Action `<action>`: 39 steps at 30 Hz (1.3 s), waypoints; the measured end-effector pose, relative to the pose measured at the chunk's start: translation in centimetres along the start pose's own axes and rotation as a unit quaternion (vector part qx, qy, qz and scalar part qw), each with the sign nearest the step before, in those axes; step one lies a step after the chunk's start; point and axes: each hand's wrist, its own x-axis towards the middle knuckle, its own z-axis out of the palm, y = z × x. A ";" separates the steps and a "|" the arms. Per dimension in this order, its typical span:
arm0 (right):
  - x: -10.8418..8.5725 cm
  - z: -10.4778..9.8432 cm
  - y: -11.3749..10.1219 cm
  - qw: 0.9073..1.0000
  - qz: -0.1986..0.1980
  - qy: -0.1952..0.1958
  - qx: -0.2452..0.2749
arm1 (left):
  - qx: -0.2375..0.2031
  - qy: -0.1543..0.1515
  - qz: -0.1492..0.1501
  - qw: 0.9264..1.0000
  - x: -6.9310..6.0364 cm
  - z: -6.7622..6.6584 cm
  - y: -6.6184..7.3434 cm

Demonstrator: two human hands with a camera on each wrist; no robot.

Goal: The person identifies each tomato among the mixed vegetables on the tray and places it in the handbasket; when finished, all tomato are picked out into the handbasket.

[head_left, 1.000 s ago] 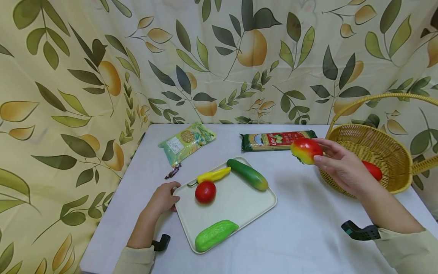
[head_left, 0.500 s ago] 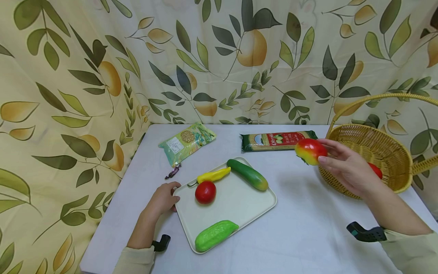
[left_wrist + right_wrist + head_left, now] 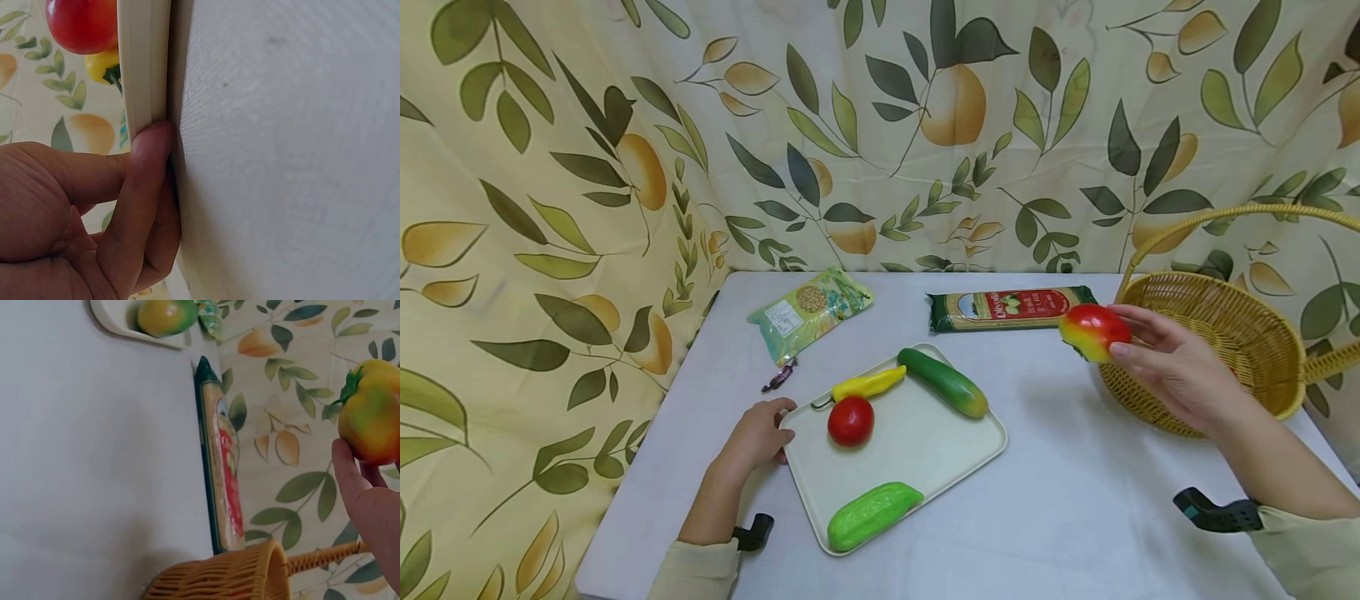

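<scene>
My right hand (image 3: 1180,367) holds a red-and-yellow fruit (image 3: 1093,332) with a green leafy stem end between thumb and fingertips, raised above the table in front of the basket's left side. In the right wrist view the fruit's (image 3: 374,412) yellow-green side shows. At the left, my left hand (image 3: 756,433) pinches the edge of a cream tray (image 3: 917,467); the left wrist view shows its fingers (image 3: 150,150) against the rim. On the tray lie a yellow pepper (image 3: 868,383), a red tomato-like fruit (image 3: 851,421), a dark green cucumber (image 3: 942,382) and a light green, bumpy gourd (image 3: 874,515).
A yellow wicker basket (image 3: 1285,342) with a tall handle stands at the right; a sliver of something red shows inside. Behind the tray lie a green snack bag (image 3: 811,310), a wrapped candy (image 3: 779,376) and a red-and-green pasta packet (image 3: 1000,308). Patterned cloth hangs behind.
The right hand has shifted slightly rightward with the fruit, now covering most of the red thing in the basket. My left hand and the tray have stayed put.
</scene>
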 end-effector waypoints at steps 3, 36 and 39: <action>-0.1 -0.5 0.1 1.000 -0.004 -0.001 -0.012 | 0.000 -0.001 0.001 1.000 0.0 0.0 0.0; -1.2 -4.6 -0.3 0.963 0.031 0.085 -0.254 | 0.006 -0.010 -0.006 1.000 -0.2 -0.2 0.4; -1.1 -4.8 -0.2 0.951 0.028 0.103 -0.290 | 0.005 -0.011 -0.008 1.000 -0.2 -0.3 0.4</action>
